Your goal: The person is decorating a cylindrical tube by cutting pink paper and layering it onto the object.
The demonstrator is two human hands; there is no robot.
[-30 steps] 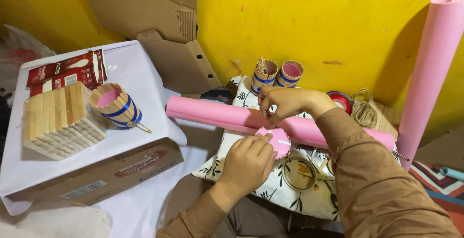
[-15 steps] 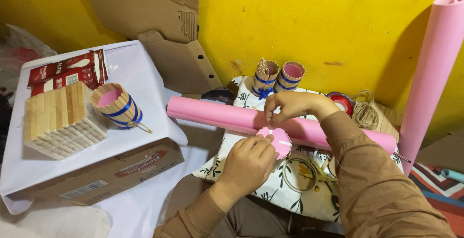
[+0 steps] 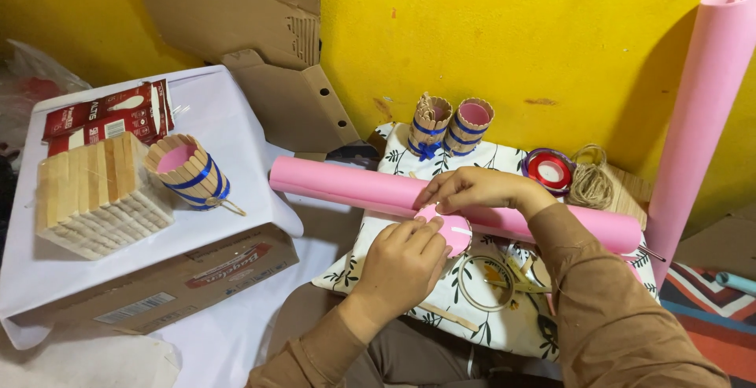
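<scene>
My left hand point(image 3: 404, 258) and my right hand point(image 3: 471, 189) both pinch a small round pink paper piece point(image 3: 452, 230) over a leaf-print cushion point(image 3: 480, 317). The left fingers grip its near left edge; the right fingers pinch its top edge. Just behind the hands a rolled pink paper sheet point(image 3: 354, 189) lies across the cushion. Brown sleeves cover both forearms.
A cardboard box under a white sheet point(image 3: 228, 132) on the left carries a stack of wooden sticks point(image 3: 98, 195), a stick cup with blue ribbon point(image 3: 189, 171) and red packets point(image 3: 106, 116). Two stick cups point(image 3: 449, 126), red tape point(image 3: 549, 170), twine point(image 3: 591, 183), a tape ring point(image 3: 484, 282) and an upright pink roll point(image 3: 697, 112) stand nearby.
Both hands moved slightly toward me with the pink round piece; the right hand came down off the pink roll onto the piece's top edge.
</scene>
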